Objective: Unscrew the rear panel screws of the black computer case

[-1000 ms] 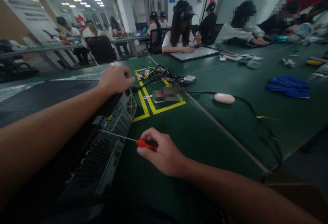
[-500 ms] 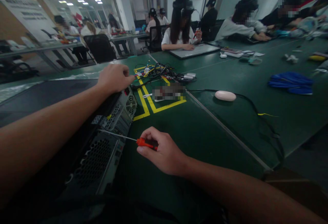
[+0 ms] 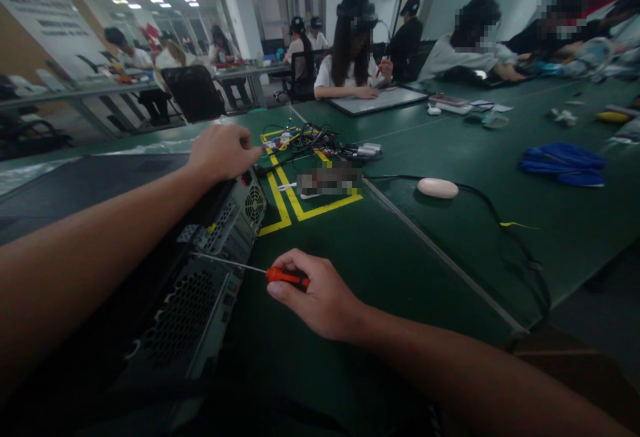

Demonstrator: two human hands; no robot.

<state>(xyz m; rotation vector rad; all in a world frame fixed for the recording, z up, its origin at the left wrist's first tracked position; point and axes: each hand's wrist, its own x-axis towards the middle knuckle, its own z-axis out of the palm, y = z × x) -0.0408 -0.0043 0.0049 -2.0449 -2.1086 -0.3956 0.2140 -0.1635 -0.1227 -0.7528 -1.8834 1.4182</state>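
Observation:
A dark computer case [image 3: 125, 187] lies on its side at the left, its metal rear panel with round vents facing right. My left hand [image 3: 223, 150] rests on the case's far rear corner, fingers curled and partly hidden. In my right hand [image 3: 320, 297] is a screwdriver [image 3: 280, 278] with a red and black handle, gripped between thumb and fingers. Its long thin shaft runs left, nearly level, and the tip meets the upper edge of the rear panel. Whatever the tip touches is too small to make out.
Beyond the case, a tangle of black cables [image 3: 320, 140] lies by yellow tape marks [image 3: 325, 207] on the green table [image 3: 400, 270]. A pale oval mouse-like object [image 3: 438, 188] sits right, near a black cord [image 3: 520, 247] and a blue bundle [image 3: 563, 164]. Several people work behind.
Both hands and the screwdriver stay nearly in place. The view has shifted very slightly. In the background, people's arms and heads have moved a little.

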